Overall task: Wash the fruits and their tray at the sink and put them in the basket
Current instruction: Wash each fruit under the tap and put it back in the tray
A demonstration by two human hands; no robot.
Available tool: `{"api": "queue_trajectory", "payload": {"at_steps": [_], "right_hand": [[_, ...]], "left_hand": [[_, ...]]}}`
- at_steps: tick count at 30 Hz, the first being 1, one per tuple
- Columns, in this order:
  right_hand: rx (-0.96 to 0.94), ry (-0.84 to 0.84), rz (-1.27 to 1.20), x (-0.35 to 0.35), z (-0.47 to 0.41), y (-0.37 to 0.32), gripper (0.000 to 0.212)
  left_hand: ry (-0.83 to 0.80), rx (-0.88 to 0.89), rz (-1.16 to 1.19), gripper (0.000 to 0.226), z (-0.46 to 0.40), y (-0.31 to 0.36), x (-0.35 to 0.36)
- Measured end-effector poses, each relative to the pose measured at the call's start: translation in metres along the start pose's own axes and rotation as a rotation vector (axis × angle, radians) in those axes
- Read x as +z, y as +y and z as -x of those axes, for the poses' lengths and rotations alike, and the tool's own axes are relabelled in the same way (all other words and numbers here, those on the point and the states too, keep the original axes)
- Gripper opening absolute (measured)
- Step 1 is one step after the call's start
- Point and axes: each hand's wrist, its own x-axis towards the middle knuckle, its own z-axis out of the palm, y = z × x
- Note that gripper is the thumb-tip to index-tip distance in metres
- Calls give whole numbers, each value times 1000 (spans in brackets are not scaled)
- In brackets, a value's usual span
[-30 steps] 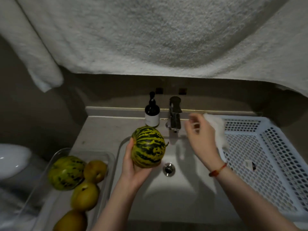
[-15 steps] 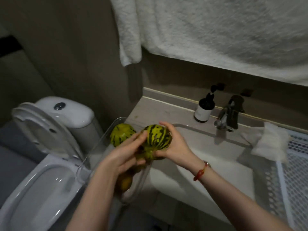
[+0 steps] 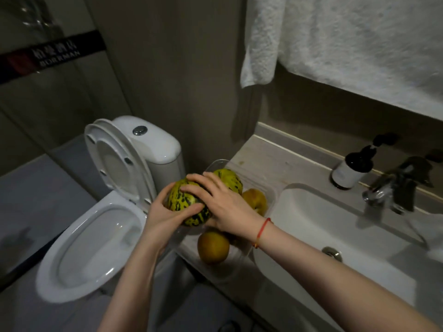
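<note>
left hand (image 3: 165, 216): under and on the left side of the striped melon (image 3: 189, 204), fingers curled round it, thumb across the front. Grasping.
right hand (image 3: 223, 204): on top and right side of the same melon, fingers spread and wrapped over it. Grasping. Red string bracelet (image 3: 262, 231) on that wrist.
striped melon: held by both hands above the left edge of the clear tray (image 3: 242, 262), at the counter's left end, partly out over the gap toward the toilet (image 3: 96, 236).
clear tray: on the counter (image 3: 271, 159) just left of the sink (image 3: 335, 236), at the counter's left edge.
tray contents: second striped melon (image 3: 230, 179) at the far end, brown-yellow fruit (image 3: 255, 200) just right of the right hand, another brown-yellow fruit (image 3: 212, 246) at the near end. More may be hidden under the hands, cannot tell.
sink: white basin, drain (image 3: 332, 252) visible near the right forearm.
tap (image 3: 398, 190): at the sink's back edge, blurred; water flow cannot tell.
pump bottle (image 3: 352, 167): dark with pale label, upright at the counter's back edge, just left of the tap.
towel (image 3: 347, 37): white, hanging on the wall above the counter.
toilet: lid and seat up, left of the counter.
</note>
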Motion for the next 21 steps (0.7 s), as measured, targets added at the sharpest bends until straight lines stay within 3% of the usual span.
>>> {"api": "queue_trajectory", "payload": {"at_steps": [3,6,9,15,21], "right_hand": [[177,32,-383,-4,6,2,117],[367,-56,-600,-10,2,13,120],[363,-181,-362,-13,-5,18,116],[274,-189,207,-11,-10,6,112],[203,-180,310,-3,-11,3,103]], "left_hand": [[68,52,-14,70,-3,-11,-1],[41,144,-119,79,-6,-15,-3],[-24,232,-286,87,-11,-18,-2],[-59,242,-489,95,-14,-24,-7],[-61,185,-564,94,-14,-30,-8]]}}
